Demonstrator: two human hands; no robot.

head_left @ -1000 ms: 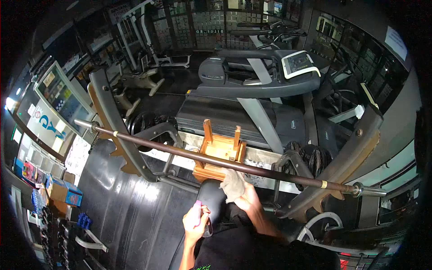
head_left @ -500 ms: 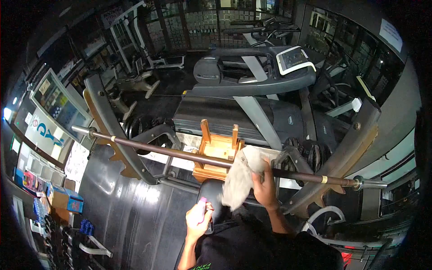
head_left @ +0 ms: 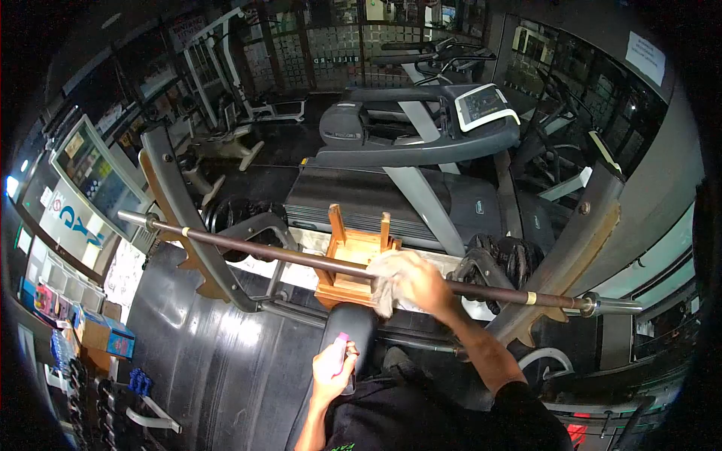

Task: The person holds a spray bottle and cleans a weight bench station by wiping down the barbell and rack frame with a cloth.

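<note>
My right hand (head_left: pixel 423 287) is closed on a pale, crumpled cloth (head_left: pixel 387 282), which lies over the middle of a barbell (head_left: pixel 301 259). The bar is brown, with silver ends, and rests across the two uprights of a rack. Down by my body, my left hand (head_left: pixel 329 370) is wrapped round a small bottle (head_left: pixel 342 343) with a pink top; the fingers hide most of it. Below the bar, a black padded bench (head_left: pixel 350 326) reaches toward me. Just behind the bar is a wooden stool (head_left: pixel 355 246), with two of its legs pointing up.
Rack uprights (head_left: pixel 179 203) stand at either end of the bar. Beyond them is a treadmill (head_left: pixel 421 135). Cardboard boxes (head_left: pixel 96 331) and a dumbbell rack (head_left: pixel 109 410) are at the left, beside black floor matting (head_left: pixel 203 361).
My right hand has moved forward and turned palm down, bringing the cloth from hanging in front of the bar onto it. The left hand stays nearly in place with the bottle.
</note>
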